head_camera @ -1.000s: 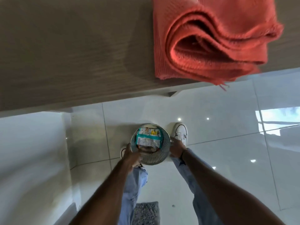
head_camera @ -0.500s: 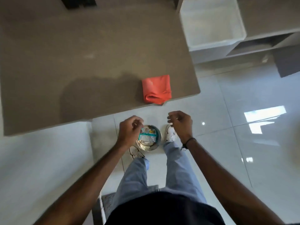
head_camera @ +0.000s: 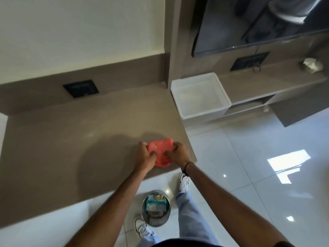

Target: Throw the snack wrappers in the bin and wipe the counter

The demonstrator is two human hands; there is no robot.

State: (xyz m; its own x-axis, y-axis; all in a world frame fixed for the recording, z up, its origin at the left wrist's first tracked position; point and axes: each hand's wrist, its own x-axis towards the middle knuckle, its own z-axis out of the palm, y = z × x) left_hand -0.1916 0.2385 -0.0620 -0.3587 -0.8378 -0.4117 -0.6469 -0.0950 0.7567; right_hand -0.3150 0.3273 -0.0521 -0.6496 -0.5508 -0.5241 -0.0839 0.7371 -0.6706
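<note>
A folded orange-red cloth [head_camera: 161,150] lies on the brown counter [head_camera: 74,139] near its front right corner. My left hand [head_camera: 145,156] grips the cloth's left side and my right hand [head_camera: 178,153] grips its right side. On the floor below, between my feet, stands a small round metal bin [head_camera: 156,220] with snack wrappers [head_camera: 156,202] inside it.
A white plastic tub [head_camera: 200,97] sits right of the counter, beside a low shelf unit [head_camera: 267,82]. A dark screen [head_camera: 258,24] hangs above it. Black socket plates [head_camera: 81,88] are set in the backsplash. Glossy white tiles [head_camera: 249,166] cover the floor.
My hands left the bin on the floor, rose to the counter and took hold of the cloth. My view lifted from the floor to the counter.
</note>
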